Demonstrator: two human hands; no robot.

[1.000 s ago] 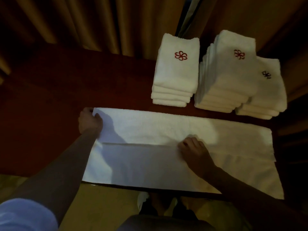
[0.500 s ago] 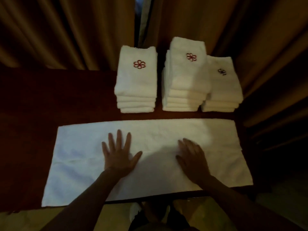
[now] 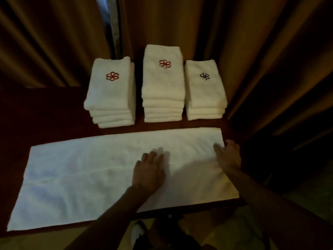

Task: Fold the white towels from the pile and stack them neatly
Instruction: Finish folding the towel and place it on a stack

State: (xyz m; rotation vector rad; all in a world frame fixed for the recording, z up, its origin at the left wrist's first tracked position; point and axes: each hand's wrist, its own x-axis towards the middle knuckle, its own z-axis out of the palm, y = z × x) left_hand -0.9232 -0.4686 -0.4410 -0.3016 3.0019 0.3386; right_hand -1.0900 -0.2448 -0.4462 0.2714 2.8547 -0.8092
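- Left hand (image 3: 150,171): lies flat, palm down, fingers extended toward 12 o'clock, pressing on the middle of the towel (image 3: 81,177). It grips nothing. The fingertips are motion-blurred.
- Right hand (image 3: 228,156): sits at the towel's short edge at 3 o'clock. The fingers curl over that edge near the far corner; the thumb side is hidden, so whether the cloth is already pinched cannot be told with certainty.
- Towel: spread lengthwise as a long strip across the near half of the desk (image 3: 45,109), running from 9 o'clock to 3 o'clock. A faint lengthwise crease shows on the left half, which suggests it is already folded lengthwise. Its near long edge lies at the desk's front edge.
- Stacks at 12 o'clock, beyond the strip and apart from it: left stack (image 3: 110,94) and middle stack (image 3: 163,83), both with a red emblem on top, and right stack (image 3: 205,91) with a dark emblem. The middle stack stands tallest.
- Curtain (image 3: 234,42): hangs behind the desk.
- Step in hand, as judged: smoothing and anchoring the strip before a crosswise fold.
- Next move calls for: a firm hold on the 3 o'clock end, carrying it toward 9 o'clock while the left hand fixes the fold line, keeping the long edges aligned.
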